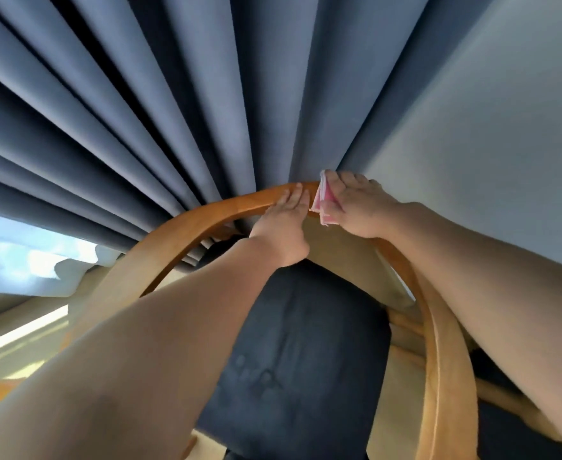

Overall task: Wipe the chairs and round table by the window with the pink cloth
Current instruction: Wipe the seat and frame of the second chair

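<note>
Head view: at twelve o'clock, left hand (282, 224) lies flat on chair rail (206, 212); right hand (356, 207), just beside, clamps cloth (323, 202) there.

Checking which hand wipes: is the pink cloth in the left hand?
No, the right hand holds the pink cloth against the chair rail.
</note>
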The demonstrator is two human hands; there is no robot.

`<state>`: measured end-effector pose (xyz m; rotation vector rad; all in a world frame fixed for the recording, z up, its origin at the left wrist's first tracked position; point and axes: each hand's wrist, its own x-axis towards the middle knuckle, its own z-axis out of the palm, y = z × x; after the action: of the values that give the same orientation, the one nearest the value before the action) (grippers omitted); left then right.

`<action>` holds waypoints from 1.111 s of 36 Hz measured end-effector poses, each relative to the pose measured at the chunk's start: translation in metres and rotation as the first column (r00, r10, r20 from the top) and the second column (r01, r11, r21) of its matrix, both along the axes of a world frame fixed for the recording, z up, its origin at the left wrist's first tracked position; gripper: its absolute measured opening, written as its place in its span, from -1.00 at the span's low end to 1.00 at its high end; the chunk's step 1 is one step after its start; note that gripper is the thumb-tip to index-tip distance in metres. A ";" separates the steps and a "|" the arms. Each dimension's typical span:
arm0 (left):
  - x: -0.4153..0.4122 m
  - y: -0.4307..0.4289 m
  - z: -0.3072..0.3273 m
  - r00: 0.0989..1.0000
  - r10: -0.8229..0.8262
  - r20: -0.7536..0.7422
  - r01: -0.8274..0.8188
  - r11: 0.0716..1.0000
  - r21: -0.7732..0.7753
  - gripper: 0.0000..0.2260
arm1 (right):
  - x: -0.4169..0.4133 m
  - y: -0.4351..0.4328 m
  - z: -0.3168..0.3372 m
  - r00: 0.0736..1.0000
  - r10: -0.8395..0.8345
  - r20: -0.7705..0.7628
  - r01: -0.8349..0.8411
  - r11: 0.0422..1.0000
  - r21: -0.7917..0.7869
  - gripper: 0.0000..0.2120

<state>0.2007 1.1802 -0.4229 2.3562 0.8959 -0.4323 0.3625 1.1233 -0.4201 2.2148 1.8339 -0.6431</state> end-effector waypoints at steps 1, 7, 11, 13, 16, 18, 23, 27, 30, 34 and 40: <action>0.001 0.001 -0.001 1.000 0.003 -0.014 -0.004 1.000 -0.006 -0.18 | 0.000 -0.001 -0.001 1.000 0.009 0.021 -0.010 1.000 0.021 -0.40; 0.003 0.012 0.002 0.995 -0.017 -0.101 0.016 1.000 -0.007 -0.19 | 0.001 -0.003 -0.007 0.995 0.018 0.100 -0.028 0.995 0.092 -0.39; 0.003 0.009 0.002 0.991 -0.033 -0.129 0.036 0.999 0.021 -0.19 | 0.003 -0.007 -0.007 0.995 0.035 0.098 -0.046 0.993 0.113 -0.36; 0.004 0.008 0.002 0.990 -0.027 -0.136 0.030 0.999 0.024 -0.16 | 0.005 -0.011 -0.007 0.995 0.034 0.097 -0.046 0.990 0.131 -0.35; 0.005 0.007 0.002 0.990 -0.026 -0.138 0.031 0.999 0.040 -0.16 | 0.011 -0.019 -0.008 0.996 0.023 0.092 -0.037 0.988 0.152 -0.35; 0.005 0.006 0.003 0.990 -0.025 -0.135 0.030 0.999 0.041 -0.17 | 0.014 -0.025 -0.007 0.997 0.007 0.080 -0.020 0.986 0.164 -0.35; 0.005 0.005 0.004 0.992 -0.020 -0.127 0.026 0.998 0.049 -0.17 | 0.020 -0.048 -0.012 0.995 -0.067 0.072 0.051 0.979 0.198 -0.32; 0.003 0.005 0.004 0.995 -0.009 -0.100 0.014 0.999 0.048 -0.18 | 0.025 -0.068 -0.018 0.987 -0.156 0.044 0.145 0.970 0.194 -0.29; 0.001 0.005 0.003 0.997 0.002 -0.079 0.002 0.999 0.044 -0.19 | 0.027 -0.080 -0.023 0.978 -0.208 0.013 0.201 0.958 0.207 -0.28; 0.001 0.004 -0.001 0.997 0.004 -0.079 0.000 0.998 0.058 -0.18 | 0.030 -0.094 -0.030 0.966 -0.258 -0.016 0.254 0.939 0.232 -0.29; -0.001 0.006 -0.004 0.998 -0.002 -0.069 0.007 0.998 0.069 -0.21 | 0.034 -0.128 -0.044 0.926 -0.369 -0.081 0.378 0.897 0.229 -0.28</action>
<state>0.2000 1.1862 -0.4271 2.4198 0.9520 -0.4942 0.3969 0.9956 -0.4638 2.7728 1.5815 -0.5466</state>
